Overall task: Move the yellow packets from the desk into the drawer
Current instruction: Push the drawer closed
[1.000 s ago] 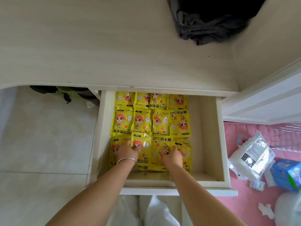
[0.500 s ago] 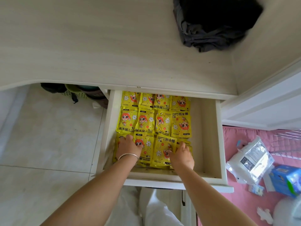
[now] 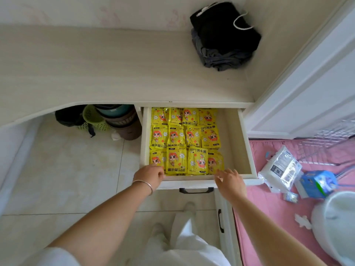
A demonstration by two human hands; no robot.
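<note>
The white drawer (image 3: 243, 150) stands pulled out under the desk (image 3: 96, 73). Several yellow packets (image 3: 176, 162) with a cartoon figure lie flat in it in three rows, filling its left and middle; a bare strip runs along its right side. My left hand (image 3: 148, 174), with a silver bangle on the wrist, rests at the drawer's front left corner, fingertips touching the nearest packet. My right hand (image 3: 229, 182) hovers over the front rim with fingers spread and holds nothing. No yellow packets lie on the desk top.
Folded dark clothes (image 3: 224, 35) sit at the desk's back right. Baskets and buckets (image 3: 113, 121) stand under the desk at left. A black drawer handle (image 3: 196, 190) faces me. On the pink mat (image 3: 269, 208) at right lie a white bag (image 3: 278, 167) and a blue box (image 3: 317, 183).
Both hands have drawn back from pressing on the front row of packets to the drawer's front rim. The camera has pulled back and shows more of the desk.
</note>
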